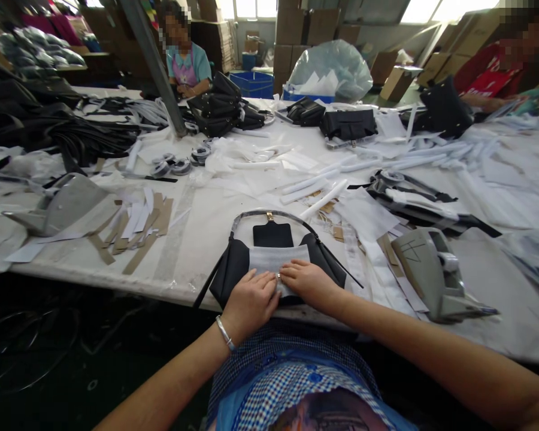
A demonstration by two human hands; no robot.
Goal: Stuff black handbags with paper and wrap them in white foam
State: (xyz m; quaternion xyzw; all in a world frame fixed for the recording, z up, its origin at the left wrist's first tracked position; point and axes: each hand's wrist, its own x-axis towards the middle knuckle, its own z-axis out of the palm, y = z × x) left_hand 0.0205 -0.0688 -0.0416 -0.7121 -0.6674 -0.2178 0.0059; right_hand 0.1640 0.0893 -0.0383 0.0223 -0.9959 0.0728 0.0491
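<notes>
A black handbag [330, 263] lies at the table's near edge, its strap arched away from me. Across its front is a white foam sheet [263, 256], and a black flap [272, 235] with a gold clasp [270, 216] is turned up beyond it. My left hand [253, 293] rests flat on the sheet's lower left, fingers stretched out. From the right, my right hand [309, 282] lies on the sheet too, fingers extended, its tips close to a small metal piece [278, 276] between the hands. The bag's lower front is partly hidden under both hands.
Tape dispensers stand left [74, 203] and right [424, 269]. Paper and card strips [139, 224] lie left; white foam rods [314, 179] and black straps [413, 197] lie right. More black bags [215, 108] are piled farther back. Two people work across the table beside a metal post [155, 66].
</notes>
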